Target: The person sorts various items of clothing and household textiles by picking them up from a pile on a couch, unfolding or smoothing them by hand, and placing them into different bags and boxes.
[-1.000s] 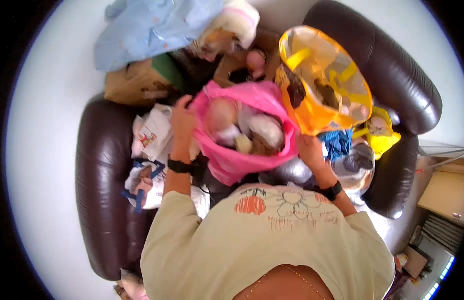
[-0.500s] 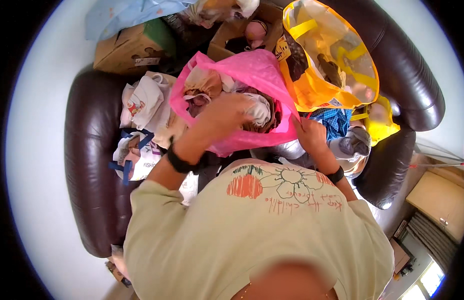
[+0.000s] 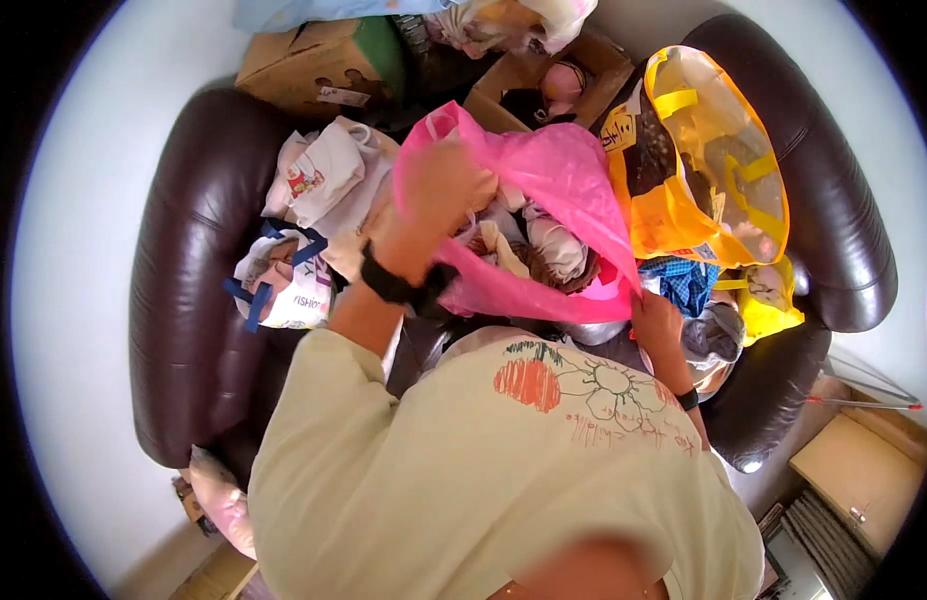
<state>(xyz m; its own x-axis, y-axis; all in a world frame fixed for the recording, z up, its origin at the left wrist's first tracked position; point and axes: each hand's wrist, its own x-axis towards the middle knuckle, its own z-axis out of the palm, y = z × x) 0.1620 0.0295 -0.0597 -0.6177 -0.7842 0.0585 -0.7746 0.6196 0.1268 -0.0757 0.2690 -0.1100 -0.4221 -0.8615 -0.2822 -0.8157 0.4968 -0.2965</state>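
Note:
A large pink plastic bag (image 3: 569,160) stands with its mouth open in front of me. Inside it lie bundled cloth items, including a whitish piece (image 3: 557,250), along with something brown. My right hand (image 3: 659,322) is closed on the bag's near right edge. Over the bag's left side is my left hand (image 3: 442,190), smeared by motion; its fingers cannot be made out, nor whether it holds anything.
A brown leather sofa (image 3: 209,190) surrounds the bags. To the right stand a yellow see-through tote (image 3: 674,215) and a small yellow bag (image 3: 774,310). White cloth bags (image 3: 334,185) sit on the left. Cardboard boxes (image 3: 294,75) are behind.
My left hand has gone from above the bag's middle to its left side. The bag's contents show more now. My right hand keeps hold of the edge. The whole view has shifted.

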